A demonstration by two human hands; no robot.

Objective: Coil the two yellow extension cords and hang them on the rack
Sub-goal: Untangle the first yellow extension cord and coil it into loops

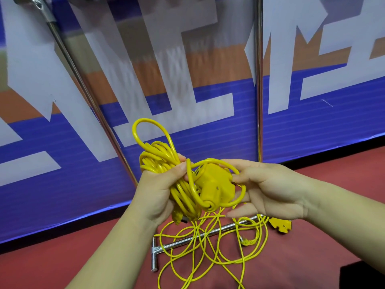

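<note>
A coiled yellow extension cord [160,157] is bunched in my left hand [158,188], whose fingers and thumb curl round the bundle. Its yellow socket block [212,184] hangs against the coil, with one loop of cable wrapped round it. My right hand [268,188] pinches that loop beside the block. The second yellow cord [208,247] lies loose and tangled on the red floor below, its socket block [280,225] to the right. The rack's chrome posts [258,80] rise behind my hands.
The rack's chrome base bar [187,239] lies on the red floor under the loose cord. A slanted chrome pole [83,84] runs from upper left down to my left hand. A blue, orange and white banner [312,126] covers the wall behind.
</note>
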